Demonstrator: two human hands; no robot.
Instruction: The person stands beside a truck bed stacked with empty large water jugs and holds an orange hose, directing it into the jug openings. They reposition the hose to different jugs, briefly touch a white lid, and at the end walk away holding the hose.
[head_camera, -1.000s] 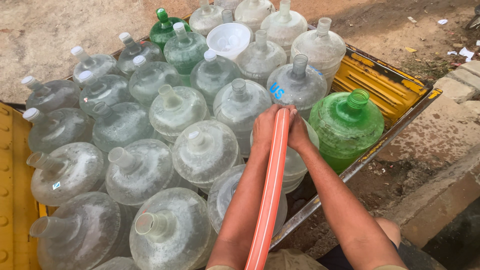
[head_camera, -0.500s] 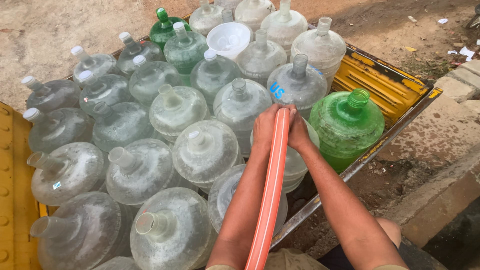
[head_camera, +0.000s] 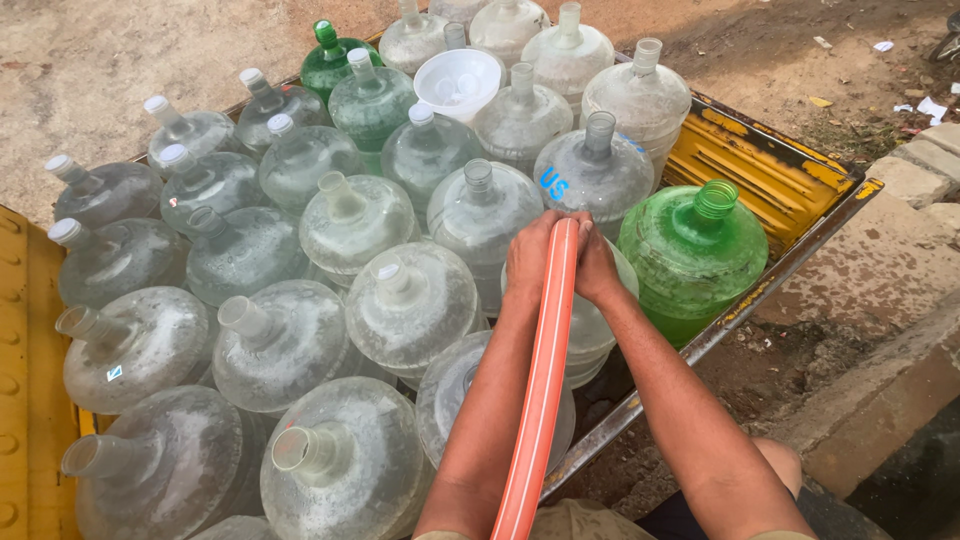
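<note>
Here both hands, left hand (head_camera: 528, 252) and right hand (head_camera: 597, 262), clasp the orange ribbed plastic hose (head_camera: 545, 370) over a clear round plastic water jug (head_camera: 590, 335), beside the green plastic jug (head_camera: 694, 255).

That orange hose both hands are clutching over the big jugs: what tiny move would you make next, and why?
Probably just hold steady. Both hands, left and right, clamp the orange hose end down over a clear jug whose mouth they hide, so the fill level cannot be judged.

Yellow cart bed (head_camera: 745, 165) — packed, seemingly throughout, with water jugs (head_camera: 410, 300).
</note>
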